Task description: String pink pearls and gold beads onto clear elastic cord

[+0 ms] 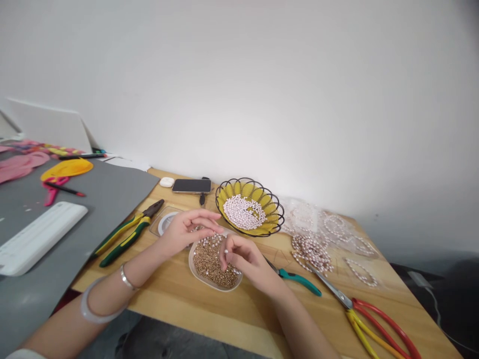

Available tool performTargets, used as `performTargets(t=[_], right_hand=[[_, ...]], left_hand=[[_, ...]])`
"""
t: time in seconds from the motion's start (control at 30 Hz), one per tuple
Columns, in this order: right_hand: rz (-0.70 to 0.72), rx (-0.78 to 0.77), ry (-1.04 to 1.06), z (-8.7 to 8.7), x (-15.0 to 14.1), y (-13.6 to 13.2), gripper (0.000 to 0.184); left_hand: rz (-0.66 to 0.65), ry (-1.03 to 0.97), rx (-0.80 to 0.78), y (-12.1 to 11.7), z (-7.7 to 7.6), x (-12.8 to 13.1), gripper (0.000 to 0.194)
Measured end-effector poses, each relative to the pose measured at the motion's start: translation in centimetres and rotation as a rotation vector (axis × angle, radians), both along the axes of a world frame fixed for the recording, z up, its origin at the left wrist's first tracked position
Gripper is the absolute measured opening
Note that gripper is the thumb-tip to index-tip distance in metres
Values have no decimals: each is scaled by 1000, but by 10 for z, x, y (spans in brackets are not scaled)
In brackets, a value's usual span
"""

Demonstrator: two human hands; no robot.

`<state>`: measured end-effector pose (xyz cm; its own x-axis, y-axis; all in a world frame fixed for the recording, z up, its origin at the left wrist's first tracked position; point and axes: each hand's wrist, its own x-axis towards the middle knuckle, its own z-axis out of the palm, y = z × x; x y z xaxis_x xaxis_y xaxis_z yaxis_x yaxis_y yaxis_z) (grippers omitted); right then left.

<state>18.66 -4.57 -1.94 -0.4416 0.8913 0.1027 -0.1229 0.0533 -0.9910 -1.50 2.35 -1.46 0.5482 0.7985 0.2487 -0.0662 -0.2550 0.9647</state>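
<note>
My right hand [243,259] is closed in a pinch, with a small pale bead [226,252] at the thumb and fingertip. It hovers over the right side of a shallow light tray [191,267] filled with gold beads [211,267] and some pale pink ones. Above the tray's far left edge, my left hand [192,227] has its thumb and lower fingers brought together, the index finger stretched out. Whatever lies between those fingertips is too small to make out. Partly behind the left hand is a white spool [166,223] in a clear case.
Behind the tray stands a black wire basket [275,230] holding pale pink beads [243,212]. Pliers [129,232] lie left. Teal-handled pliers [299,280], red-and-yellow scissors [354,305], bead strands [312,254] and bagged strands [333,227] are right. A phone [192,186] rests at the back.
</note>
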Motion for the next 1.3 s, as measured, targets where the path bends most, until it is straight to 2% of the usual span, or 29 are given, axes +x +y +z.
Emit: performTargets(t=[0.7,1.3], right_hand=[[8,1,14,-1,1,0,35],[27,-6,36,-3,1,0,34]], left_hand=[[-11,-27,9,-1,0,-1,30],[16,26,137,-1,-1,0,31]])
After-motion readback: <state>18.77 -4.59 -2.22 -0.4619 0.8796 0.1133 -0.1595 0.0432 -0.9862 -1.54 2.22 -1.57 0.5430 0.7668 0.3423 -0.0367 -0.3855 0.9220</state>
